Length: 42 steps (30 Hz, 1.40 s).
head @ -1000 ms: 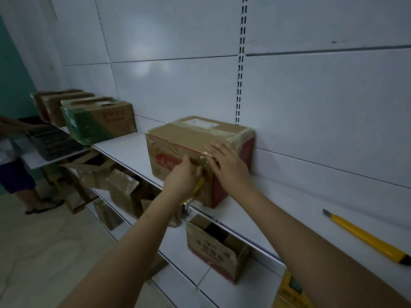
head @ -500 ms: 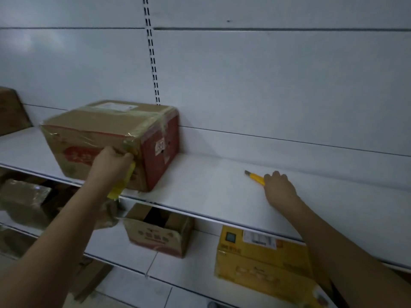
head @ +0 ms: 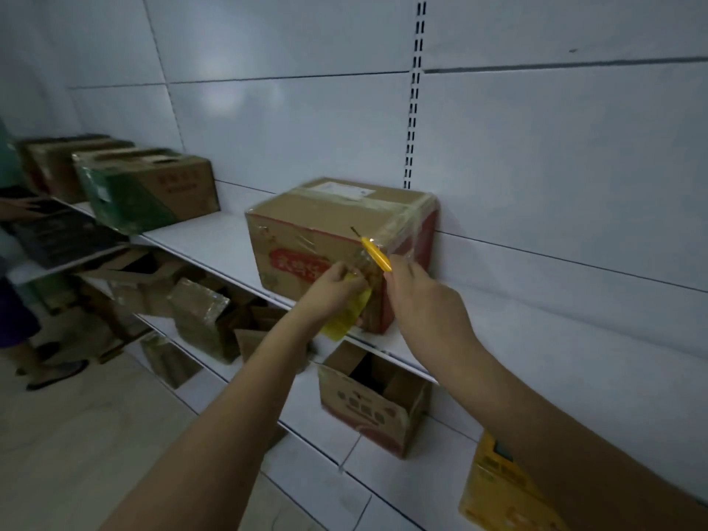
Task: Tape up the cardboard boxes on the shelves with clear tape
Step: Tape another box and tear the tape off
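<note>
My left hand (head: 337,279) pinched the clear tape (head: 362,262) against the near-right corner of the cardboard box (head: 325,228) on the shelf (head: 214,233) (thin, clingy stuff, best gripped taut by its edge) while my right hand (head: 417,297) held the yellow cutter (head: 375,252).

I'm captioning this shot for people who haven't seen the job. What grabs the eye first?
Two bare arms reach to a tape-wrapped cardboard box on the white shelf. The right hand holds a yellow utility knife against the box's front corner, while the left hand grips a yellow tape roll just beside it.
</note>
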Tool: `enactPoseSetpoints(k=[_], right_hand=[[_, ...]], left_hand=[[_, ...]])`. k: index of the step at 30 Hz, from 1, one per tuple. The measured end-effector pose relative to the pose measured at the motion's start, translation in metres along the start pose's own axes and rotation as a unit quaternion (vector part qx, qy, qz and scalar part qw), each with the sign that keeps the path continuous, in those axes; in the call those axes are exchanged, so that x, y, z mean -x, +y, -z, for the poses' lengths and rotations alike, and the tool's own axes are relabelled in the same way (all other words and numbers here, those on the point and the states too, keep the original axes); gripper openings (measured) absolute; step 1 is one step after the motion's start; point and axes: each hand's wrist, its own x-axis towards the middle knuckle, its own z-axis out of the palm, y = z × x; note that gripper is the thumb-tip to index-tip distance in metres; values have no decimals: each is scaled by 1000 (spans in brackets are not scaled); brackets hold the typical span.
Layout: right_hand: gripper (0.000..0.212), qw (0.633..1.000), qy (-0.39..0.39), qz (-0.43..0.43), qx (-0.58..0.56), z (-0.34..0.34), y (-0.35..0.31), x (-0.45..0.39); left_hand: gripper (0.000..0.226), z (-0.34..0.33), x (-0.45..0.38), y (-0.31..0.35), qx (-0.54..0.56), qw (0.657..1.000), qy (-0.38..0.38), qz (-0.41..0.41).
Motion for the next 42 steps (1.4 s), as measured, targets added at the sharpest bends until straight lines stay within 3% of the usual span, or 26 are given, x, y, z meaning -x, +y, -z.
enactPoseSetpoints(k=[3, 6, 10, 13, 17, 20, 24, 28, 31, 36, 42], right_hand=[[16, 997, -78, 10, 5, -26, 28, 26], [11, 994, -94, 39, 41, -31, 58, 55], [34, 988, -126, 86, 17, -34, 83, 75], [27, 991, -112, 62, 37, -46, 111, 84], [40, 982, -169, 40, 76, -73, 141, 87], [36, 985, -167, -17, 26, -72, 128, 60], [47, 988, -25, -27, -151, -45, 73, -19], [46, 971, -59, 14, -231, -60, 40, -68], [34, 956, -25, -19, -290, -81, 32, -68], [34, 950, 3, -40, -311, -93, 20, -71], [53, 940, -84, -23, -331, -93, 26, -76]], left_hand=[[8, 0, 1, -4, -10, 1000, 12, -13], [9, 1, 6, -11, -40, 999, 34, -16], [15, -1, 18, -12, -12, 999, 31, -4], [18, -2, 23, -8, -5, 999, 35, -23], [15, -3, 28, -1, 16, 998, 37, -37], [11, -2, 30, 0, 26, 998, 32, -38], [11, 1, 32, -1, 52, 997, 40, -29], [12, 5, 34, -3, 50, 997, 56, -31], [13, 9, 34, -9, 54, 997, 57, -24], [13, 14, 38, -16, 57, 996, 67, -14], [16, 7, 44, -5, 91, 994, 60, -19]])
